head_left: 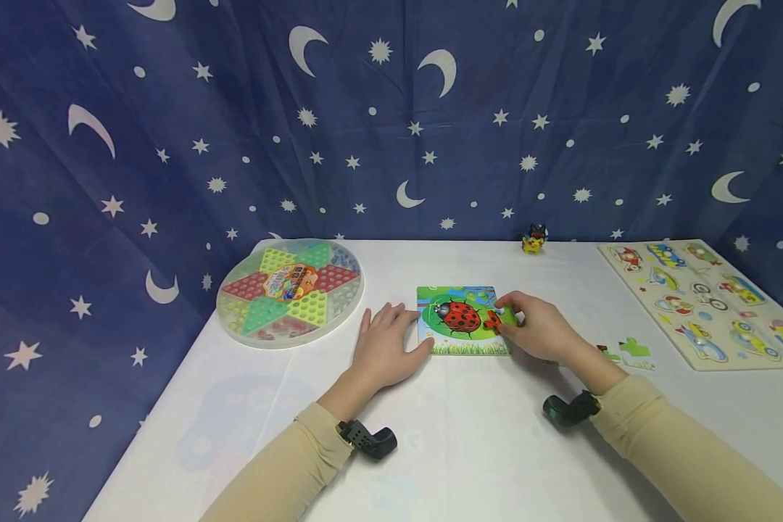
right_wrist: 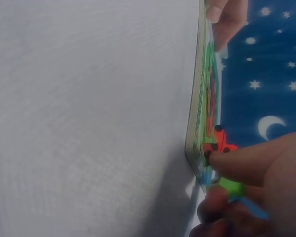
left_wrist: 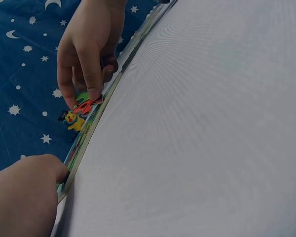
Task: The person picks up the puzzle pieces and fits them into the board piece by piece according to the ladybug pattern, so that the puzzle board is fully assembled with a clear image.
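A ladybug puzzle board (head_left: 463, 349) lies flat on the white table, a large red spotted ladybug in its middle. My right hand (head_left: 540, 328) pinches a red and green puzzle piece (head_left: 492, 320) over the board's right side; in the right wrist view the piece (right_wrist: 220, 140) is tilted up between thumb and fingers. My left hand (head_left: 386, 346) rests at the board's left edge with fingers spread and relaxed, the thumb by the lower left corner. The right hand's fingertips partly hide the board's right edge.
Loose puzzle pieces (head_left: 636, 347) lie right of my right hand. A round star-patterned game board (head_left: 291, 293) stands at the left, a wooden vehicle puzzle (head_left: 711, 304) at the right. A small yellow figure (head_left: 533, 239) is at the back edge, before a blue curtain (head_left: 391, 145).
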`<state>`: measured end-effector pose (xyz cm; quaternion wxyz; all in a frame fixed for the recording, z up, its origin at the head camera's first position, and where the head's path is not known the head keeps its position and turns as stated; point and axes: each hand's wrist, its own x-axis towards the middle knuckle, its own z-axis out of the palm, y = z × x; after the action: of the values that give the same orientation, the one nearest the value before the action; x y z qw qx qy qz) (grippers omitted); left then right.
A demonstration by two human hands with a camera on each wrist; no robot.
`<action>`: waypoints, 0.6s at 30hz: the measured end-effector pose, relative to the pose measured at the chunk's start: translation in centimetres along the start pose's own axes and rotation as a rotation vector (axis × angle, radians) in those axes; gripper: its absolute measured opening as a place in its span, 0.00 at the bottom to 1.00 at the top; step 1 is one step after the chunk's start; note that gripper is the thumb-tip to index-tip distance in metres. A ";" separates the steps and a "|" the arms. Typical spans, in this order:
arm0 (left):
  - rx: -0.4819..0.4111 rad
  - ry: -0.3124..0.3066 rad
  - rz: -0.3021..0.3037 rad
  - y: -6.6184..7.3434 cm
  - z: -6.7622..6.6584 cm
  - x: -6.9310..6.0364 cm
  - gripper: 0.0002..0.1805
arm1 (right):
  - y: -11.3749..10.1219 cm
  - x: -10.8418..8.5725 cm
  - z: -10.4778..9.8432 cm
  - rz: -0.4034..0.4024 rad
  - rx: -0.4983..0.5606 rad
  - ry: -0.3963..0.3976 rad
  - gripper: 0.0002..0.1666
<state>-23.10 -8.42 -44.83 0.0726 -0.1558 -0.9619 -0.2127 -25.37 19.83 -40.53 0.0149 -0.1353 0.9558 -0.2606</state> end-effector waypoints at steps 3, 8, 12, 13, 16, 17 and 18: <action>-0.001 -0.001 0.000 0.0 0.0 0.0 0.32 | -0.1 0.2 0.1 0.001 -0.003 0.003 0.23; 0.003 0.000 -0.002 -0.1 0.0 0.0 0.32 | -0.4 0.3 0.2 -0.011 -0.021 0.017 0.23; 0.004 -0.004 -0.004 0.0 0.0 0.0 0.32 | -0.6 0.4 0.4 -0.053 -0.031 0.033 0.20; 0.003 -0.003 -0.003 0.0 0.0 0.0 0.32 | -0.6 0.4 0.4 -0.062 -0.034 0.037 0.20; 0.002 -0.008 -0.003 0.0 -0.1 -0.1 0.32 | -0.7 0.4 0.6 -0.074 -0.046 0.050 0.19; 0.003 -0.009 -0.002 0.0 -0.1 -0.1 0.32 | -0.7 0.4 0.6 -0.075 -0.048 0.054 0.19; 0.004 -0.009 -0.002 0.0 0.0 -0.1 0.32 | -0.7 0.4 0.7 -0.073 -0.051 0.058 0.19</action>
<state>-23.04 -8.42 -44.79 0.0684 -0.1556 -0.9628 -0.2101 -25.48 18.78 -40.73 -0.0259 -0.1629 0.9566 -0.2404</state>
